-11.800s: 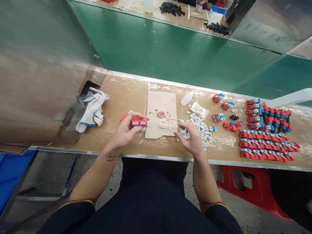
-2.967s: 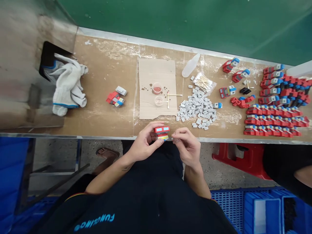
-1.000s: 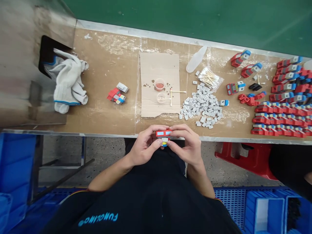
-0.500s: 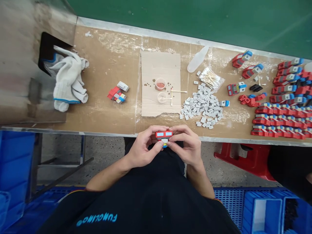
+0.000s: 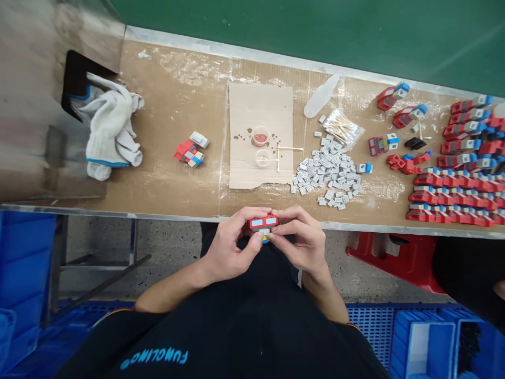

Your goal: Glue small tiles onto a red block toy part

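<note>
Between my two hands, just off the table's front edge, is a toy robot part (image 5: 263,222) in red with two pale blue windows, a small grey piece and a yellow and blue end. My left hand (image 5: 233,243) grips it from the left, its thumb by the grey piece. From the right, my right hand (image 5: 300,238) pinches the same part with thumb and fingers. Its underside is hidden by my fingers. Farther back on the table lies a pile of small grey pieces (image 5: 330,171). Left of it, two small cups (image 5: 260,137) and cotton swabs (image 5: 291,148) rest on a cardboard sheet (image 5: 260,100).
White gloves (image 5: 108,131) lie at the left. A red toy part (image 5: 187,151) sits beside a grey block (image 5: 199,139). Rows of red and blue toy parts (image 5: 453,197) fill the right end. A bag of swabs (image 5: 342,127) and a plastic bottle (image 5: 321,96) lie behind the pile.
Both hands and the red toy part have shifted slightly down toward my body, and the part has tilted a little. The grip looks the same.
</note>
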Tool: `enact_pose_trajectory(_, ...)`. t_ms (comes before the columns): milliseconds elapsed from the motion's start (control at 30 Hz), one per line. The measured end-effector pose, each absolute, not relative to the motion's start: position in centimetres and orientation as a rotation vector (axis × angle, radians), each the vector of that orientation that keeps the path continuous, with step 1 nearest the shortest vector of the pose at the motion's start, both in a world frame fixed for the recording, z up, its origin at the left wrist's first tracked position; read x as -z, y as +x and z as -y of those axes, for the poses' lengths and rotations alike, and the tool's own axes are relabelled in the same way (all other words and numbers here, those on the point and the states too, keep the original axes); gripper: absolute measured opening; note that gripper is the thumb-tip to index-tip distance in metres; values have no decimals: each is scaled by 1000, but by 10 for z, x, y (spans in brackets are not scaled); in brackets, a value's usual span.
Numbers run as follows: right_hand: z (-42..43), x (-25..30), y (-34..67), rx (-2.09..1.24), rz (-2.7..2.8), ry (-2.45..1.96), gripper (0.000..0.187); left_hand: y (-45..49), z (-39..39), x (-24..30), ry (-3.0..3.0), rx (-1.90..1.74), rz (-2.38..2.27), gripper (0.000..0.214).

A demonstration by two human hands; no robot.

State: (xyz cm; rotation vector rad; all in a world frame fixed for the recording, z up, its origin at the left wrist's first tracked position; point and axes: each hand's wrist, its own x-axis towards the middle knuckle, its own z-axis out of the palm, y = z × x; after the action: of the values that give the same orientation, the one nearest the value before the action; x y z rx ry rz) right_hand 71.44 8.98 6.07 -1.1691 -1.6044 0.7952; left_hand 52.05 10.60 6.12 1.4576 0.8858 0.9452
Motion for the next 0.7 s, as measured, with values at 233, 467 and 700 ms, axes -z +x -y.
enact_pose_trajectory(233,-90,-63,712,-742,1692,-1167,11,517,-105,-60,1363,-939,-875,27)
enact_pose_trajectory(467,-89,-70,713,-630,1794,-1201,13,517,-107,-62,1315,-948,-853,28)
enact_pose_trajectory(700,-85,-63,706,-769,1590,-1202,11,519,-107,-64,1398,-996,-888,33)
